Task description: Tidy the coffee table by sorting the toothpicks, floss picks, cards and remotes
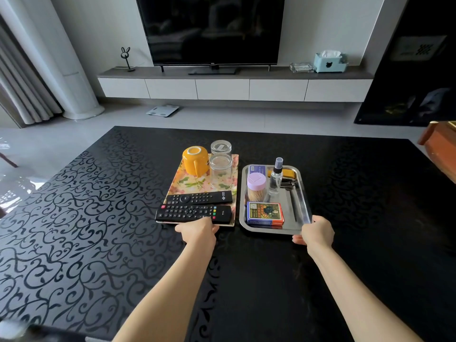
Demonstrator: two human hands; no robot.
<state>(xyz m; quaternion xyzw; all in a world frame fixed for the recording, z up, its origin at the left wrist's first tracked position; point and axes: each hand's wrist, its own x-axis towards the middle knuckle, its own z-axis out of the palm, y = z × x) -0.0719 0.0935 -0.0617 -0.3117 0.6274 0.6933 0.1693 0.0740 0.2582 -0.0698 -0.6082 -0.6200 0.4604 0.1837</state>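
Observation:
Two black remotes lie side by side across the near end of a floral tray (183, 185): the larger remote (193, 213) in front, the smaller remote (199, 197) behind it. My left hand (197, 230) grips the floral tray's near edge just below the larger remote. A steel tray (299, 193) to the right holds a purple-lidded toothpick jar (256, 187), a card box (265, 214) and a blue pack (257, 169) at its far end, partly hidden. My right hand (315, 232) grips the steel tray's near right corner.
An upturned orange mug (195, 160) and two upturned glasses (220, 169) stand on the floral tray. A spray bottle (276, 175), keys and a yellow item sit in the steel tray. The black patterned table (74, 218) spreads around; a wooden object (441, 146) is at right.

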